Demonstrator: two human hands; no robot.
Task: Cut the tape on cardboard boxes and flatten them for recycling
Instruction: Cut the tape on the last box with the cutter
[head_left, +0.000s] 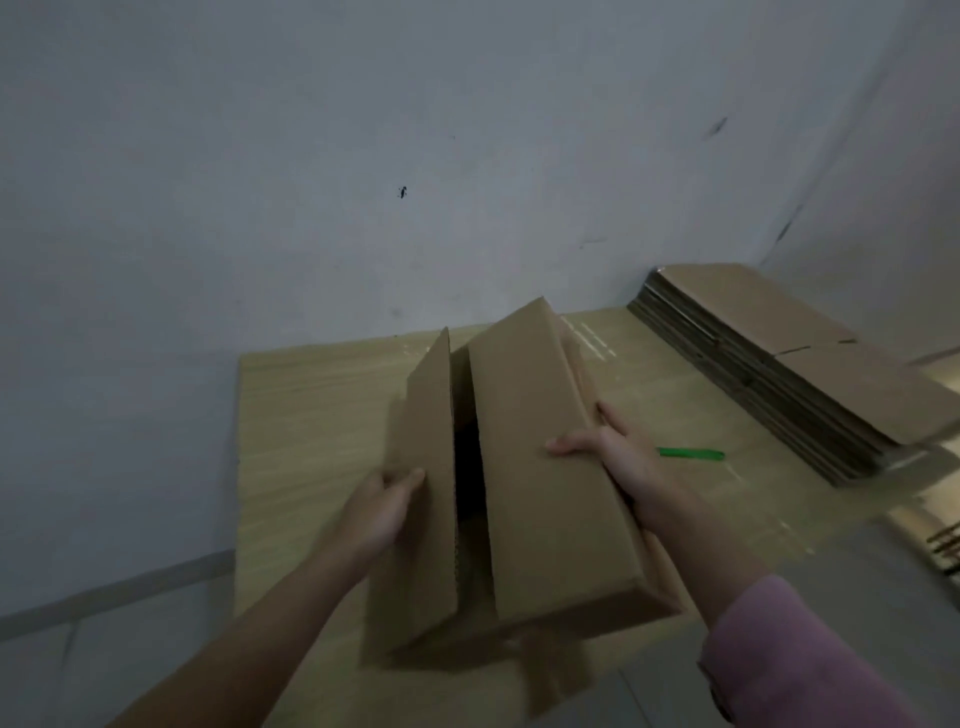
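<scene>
Over the wooden counter (322, 415), left hand (382, 512) and right hand (618, 457) grip the cardboard box (540, 467) flaps, which might tear if yanked.

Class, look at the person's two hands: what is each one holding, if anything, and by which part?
Both hold one cardboard box: the left hand grips the edge of its left top flap, the right hand grips its right side, thumb on the right flap.
</scene>
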